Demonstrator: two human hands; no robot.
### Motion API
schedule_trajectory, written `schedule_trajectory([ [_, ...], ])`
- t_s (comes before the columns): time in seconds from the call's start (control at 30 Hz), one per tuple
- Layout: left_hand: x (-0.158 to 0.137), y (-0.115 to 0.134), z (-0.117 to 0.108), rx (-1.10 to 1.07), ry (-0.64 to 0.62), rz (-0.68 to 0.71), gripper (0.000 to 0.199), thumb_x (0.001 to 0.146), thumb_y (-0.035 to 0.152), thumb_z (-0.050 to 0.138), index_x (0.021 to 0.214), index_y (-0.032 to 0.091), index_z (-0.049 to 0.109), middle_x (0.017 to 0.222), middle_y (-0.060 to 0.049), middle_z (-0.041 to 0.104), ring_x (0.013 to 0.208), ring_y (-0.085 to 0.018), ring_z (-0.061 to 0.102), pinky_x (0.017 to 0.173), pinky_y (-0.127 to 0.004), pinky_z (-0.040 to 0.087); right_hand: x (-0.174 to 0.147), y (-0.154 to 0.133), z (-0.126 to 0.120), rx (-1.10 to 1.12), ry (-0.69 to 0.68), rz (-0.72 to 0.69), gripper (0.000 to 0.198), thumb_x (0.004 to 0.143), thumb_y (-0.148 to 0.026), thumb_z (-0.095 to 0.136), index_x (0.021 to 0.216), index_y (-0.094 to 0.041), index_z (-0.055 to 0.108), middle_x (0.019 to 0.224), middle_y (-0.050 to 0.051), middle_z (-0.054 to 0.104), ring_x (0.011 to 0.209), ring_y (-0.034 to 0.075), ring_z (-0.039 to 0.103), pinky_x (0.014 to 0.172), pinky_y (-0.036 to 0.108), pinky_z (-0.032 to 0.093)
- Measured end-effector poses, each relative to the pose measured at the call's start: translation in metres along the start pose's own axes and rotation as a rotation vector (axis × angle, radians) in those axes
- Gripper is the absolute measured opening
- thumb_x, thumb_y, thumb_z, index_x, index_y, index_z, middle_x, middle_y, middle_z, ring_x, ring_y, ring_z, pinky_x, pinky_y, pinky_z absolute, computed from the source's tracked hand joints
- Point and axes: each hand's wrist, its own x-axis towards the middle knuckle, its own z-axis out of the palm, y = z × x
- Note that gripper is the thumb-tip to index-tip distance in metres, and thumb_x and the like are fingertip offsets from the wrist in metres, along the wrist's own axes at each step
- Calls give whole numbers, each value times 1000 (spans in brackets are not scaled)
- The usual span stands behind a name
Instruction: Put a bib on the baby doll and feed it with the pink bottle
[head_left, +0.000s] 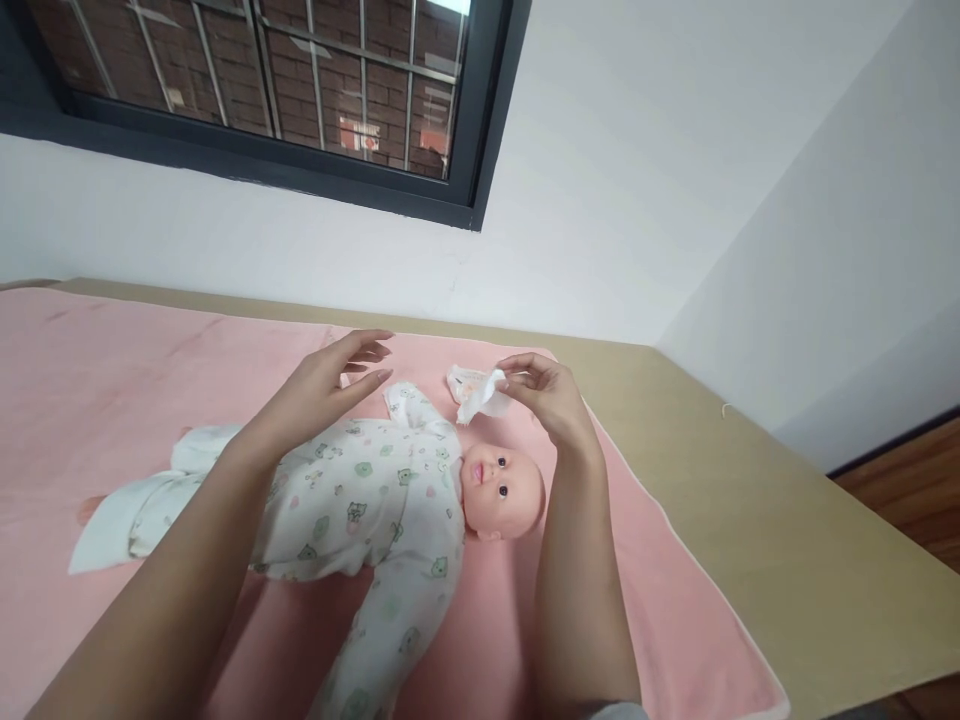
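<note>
A baby doll (pixel 360 490) in a white printed outfit lies on its back, its head (pixel 510 490) toward the right. My right hand (pixel 544 395) pinches a white wipe (pixel 484 398) just beyond the doll's head. Behind the wipe, a small soft packet (pixel 459 380) with pale print rests on the pink blanket. My left hand (pixel 337 375) hovers over the doll's chest near its far sleeve, fingers apart and holding nothing. The left forearm hides part of the doll's legs.
The pink blanket (pixel 112 370) covers much of a beige tabletop (pixel 720 500), which shows at the right and along the back. A white wall (pixel 637 200) and a dark-framed window (pixel 465 200) stand behind. Brown wood (pixel 900 480) shows at the far right.
</note>
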Motion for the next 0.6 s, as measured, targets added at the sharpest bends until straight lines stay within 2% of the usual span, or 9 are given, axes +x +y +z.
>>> schedule_trajectory([
  [0.1,-3,5,-1,30,-59,84,49,91,57,56,133,31,58,140,-3,56,127,-29,54,110,-43,44,-10,-20,15,-22,-197,-72,22,75,-35,77,92,-23,73,101,5,73,89,18,67,84,36,53],
  [0.17,-6,8,-3,52,-150,127,54,87,60,61,135,37,57,148,-1,49,137,-31,44,115,-45,37,-17,-32,23,-47,-310,-99,18,80,-32,72,96,-24,74,107,4,73,95,19,67,89,37,53],
  [0.27,-9,10,-5,52,-319,121,71,77,65,70,142,44,49,160,3,32,149,-34,23,116,-48,34,-26,-45,30,-88,-444,-116,19,83,-27,70,101,-26,74,108,3,72,96,18,67,92,38,53],
  [0.33,-9,9,-6,38,-405,108,71,72,64,75,137,44,55,163,5,25,151,-35,16,116,-50,33,-30,-50,33,-105,-515,-122,20,85,-27,69,104,-27,74,105,3,72,95,18,66,93,38,53],
  [0.43,-7,8,-6,12,-532,138,41,72,59,77,108,39,74,157,5,37,149,-34,23,119,-49,27,-33,-53,33,-101,-561,-141,21,87,-28,67,107,-28,74,99,2,72,93,17,66,92,37,54],
  [0.5,-7,9,-6,-28,-602,163,24,76,55,75,89,36,79,150,4,48,145,-32,33,119,-44,29,-33,-53,32,-94,-552,-148,20,87,-28,67,106,-27,73,99,2,71,93,17,66,91,36,54],
  [0.6,-9,13,-8,-120,-575,197,17,78,50,76,75,34,80,143,3,55,137,-31,46,114,-39,38,-31,-51,30,-93,-527,-145,21,87,-27,67,108,-26,72,101,3,70,93,16,65,90,35,53],
])
